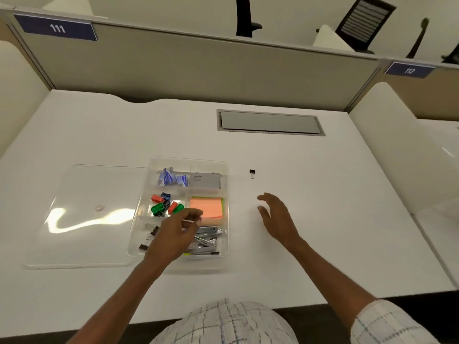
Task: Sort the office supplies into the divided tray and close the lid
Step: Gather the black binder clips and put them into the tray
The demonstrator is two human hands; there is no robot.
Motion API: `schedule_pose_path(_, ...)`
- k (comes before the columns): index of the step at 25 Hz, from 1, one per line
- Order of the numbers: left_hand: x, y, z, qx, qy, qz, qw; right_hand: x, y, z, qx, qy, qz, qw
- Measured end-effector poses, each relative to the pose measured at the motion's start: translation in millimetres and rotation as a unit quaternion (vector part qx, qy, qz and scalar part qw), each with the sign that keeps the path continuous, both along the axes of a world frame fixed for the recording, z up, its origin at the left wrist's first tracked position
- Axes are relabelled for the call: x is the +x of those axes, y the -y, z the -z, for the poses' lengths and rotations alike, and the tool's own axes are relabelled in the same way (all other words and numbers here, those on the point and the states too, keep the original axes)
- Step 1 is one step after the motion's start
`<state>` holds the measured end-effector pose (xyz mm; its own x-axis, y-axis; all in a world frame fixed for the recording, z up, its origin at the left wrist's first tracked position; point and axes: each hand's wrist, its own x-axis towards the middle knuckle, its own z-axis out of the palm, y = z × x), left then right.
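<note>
Plaid sleeve (pixel 387 321) sitting lowest. Left hand (pixel 173 234) hovering over divided tray (pixel 186 160), curled, grip unclear; right hand (pixel 275 217) hanging open over desk (pixel 323 194), probably aiming for stray binder clip (pixel 252 173).

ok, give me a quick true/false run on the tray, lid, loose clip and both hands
1. The lid lies open, left of the tray. True.
2. One clip sits on the desk, right of the tray. True.
3. The notes lie on the desk outside the tray. False: they are in a right-side compartment of the tray.
4. The right hand grips the clip. False: it is open and apart from the clip, on the person's side of it.
5. The left hand is over the tray's near compartments. True.
</note>
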<state>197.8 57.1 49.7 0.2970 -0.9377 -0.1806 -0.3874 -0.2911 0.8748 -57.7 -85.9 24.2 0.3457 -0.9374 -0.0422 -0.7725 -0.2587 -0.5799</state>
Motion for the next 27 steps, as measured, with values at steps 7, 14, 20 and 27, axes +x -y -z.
schedule_pose_path(7, -66, 65, -9, -0.02, 0.017, 0.103, 0.994, -55, 4, 37, 0.0, -0.169, -0.088, 0.982)
schedule_pose_path(14, -107, 143, 6, -0.036, 0.089, 0.123, 0.988, -80, -15, 38, -0.056, -0.171, -0.086, 0.98)
schedule_pose_path(20, -125, 212, 34, -0.028, 0.196, 0.127, 0.972, -115, -29, 23, -0.014, -0.048, -0.056, 0.997)
schedule_pose_path(27, -135, 245, 74, 0.025, 0.393, 0.206, 0.896, -164, -33, 17, 0.018, -0.02, -0.051, 0.998)
